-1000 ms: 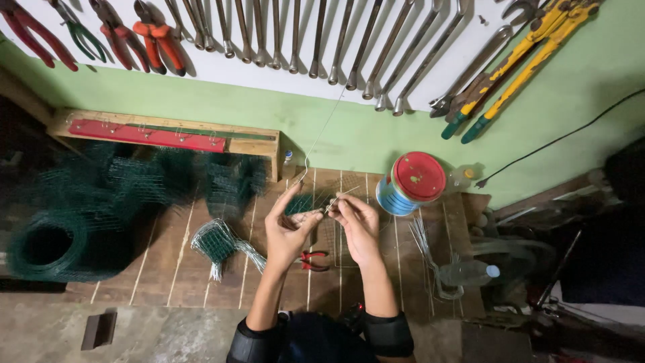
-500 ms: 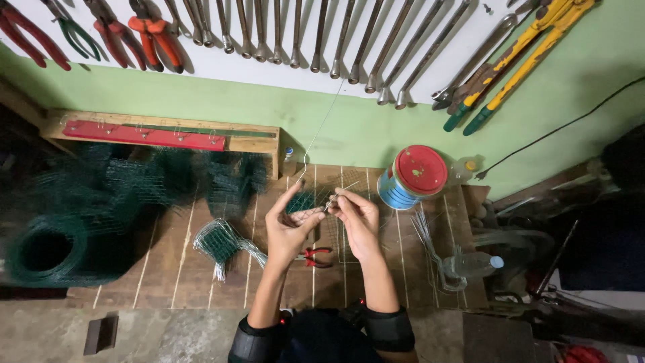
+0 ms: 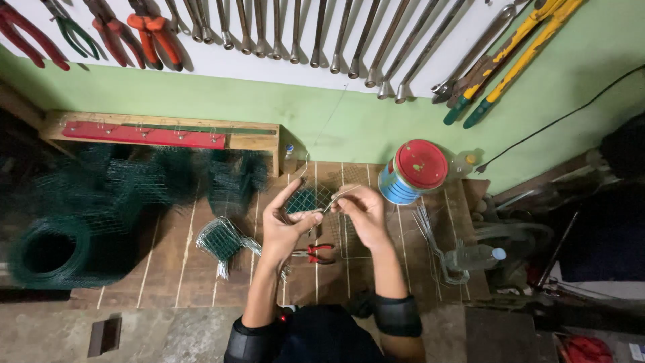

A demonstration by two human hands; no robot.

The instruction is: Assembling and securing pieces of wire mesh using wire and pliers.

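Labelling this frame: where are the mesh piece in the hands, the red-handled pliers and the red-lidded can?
mesh piece [image 3: 308,199], head view, middle.
red-handled pliers [image 3: 318,253], head view, handles.
red-lidded can [image 3: 420,165], head view, lid.

Bare forearms emerge from short black sleeves [image 3: 396,316] on a dark top [image 3: 322,339].

- A green wall [image 3: 201,94] is seen on the far side, with a white board [image 3: 282,70] fixed along its top.
- Metal wrenches [image 3: 316,33] are hung in a row on the board; red and orange pliers [image 3: 144,30] are hung far left, yellow long-handled cutters [image 3: 517,54] far right.
- A black cable [image 3: 571,114] is run across the wall on the right.
- A wooden slatted bench [image 3: 175,262] is set against the wall.
- A wooden rack [image 3: 161,131] with a red strip is placed far left.
- A grey concrete floor [image 3: 168,333] is shown nearest.
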